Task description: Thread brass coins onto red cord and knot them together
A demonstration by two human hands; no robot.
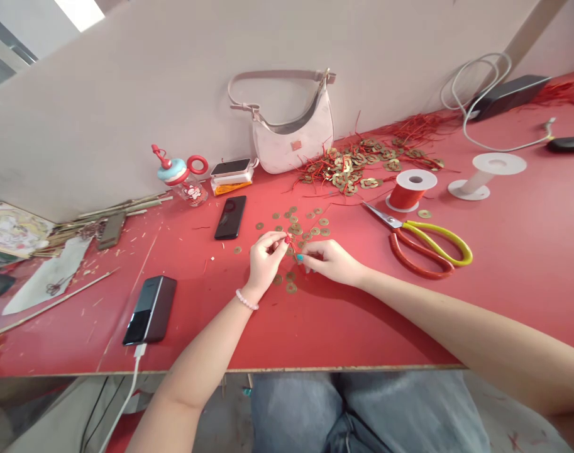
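My left hand [266,257] and my right hand [331,260] meet over the red table [315,327], fingers pinched together on a short red cord [291,243] with brass coins on it. The left hand's fingertips close on the cord's upper end; the right hand's fingers curl down at its lower end. Several loose brass coins [296,221] lie scattered just beyond and under the hands. A bead bracelet [246,299] sits on my left wrist.
Scissors with red and yellow handles [421,242] lie to the right, beside a red thread spool [412,189] and an empty white spool [487,174]. A pile of strung coins [362,165], white handbag [291,135], bottle [183,177], black phone [231,216], power bank [151,309] surround.
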